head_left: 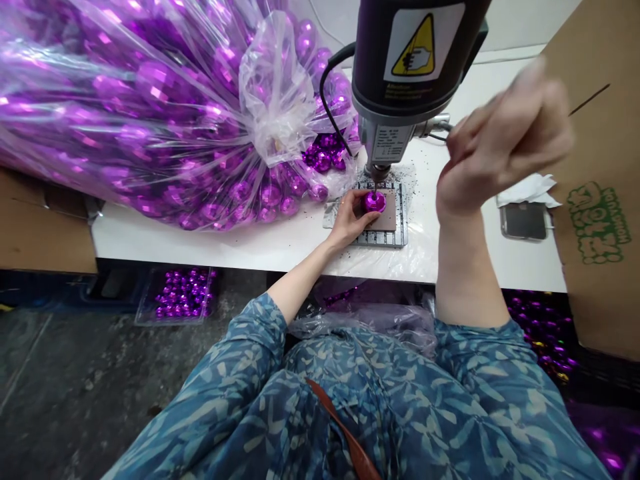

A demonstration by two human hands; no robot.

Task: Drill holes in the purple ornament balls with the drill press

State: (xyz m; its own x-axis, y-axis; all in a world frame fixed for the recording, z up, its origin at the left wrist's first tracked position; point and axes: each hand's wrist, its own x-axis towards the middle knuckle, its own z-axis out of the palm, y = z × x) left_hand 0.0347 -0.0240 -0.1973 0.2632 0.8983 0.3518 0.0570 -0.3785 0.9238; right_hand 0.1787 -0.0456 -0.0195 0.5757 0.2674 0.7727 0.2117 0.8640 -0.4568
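Observation:
My left hand [350, 217] pinches a shiny purple faceted bauble [375, 201] between thumb and fingers. The bauble rests on a brown square pad [386, 221] over the slotted metal base [401, 233] of a drill press [387, 137]. Directly above it is the chuck [381, 172], with the bit at the bauble's top. Raised to the right of the machine, my right hand [510, 137] is a blurred fist around the drill press lever, which it mostly hides. Only the lever's hub [436, 125] shows beside the wrist.
A big clear plastic bag [165, 120] of purple baubles fills the left of the white table [150, 240]. At right lie a phone [524, 221] and white tissue [530, 190], beside a cardboard box [600, 167]. Below left, a clear tub [183, 297] holds small purple baubles.

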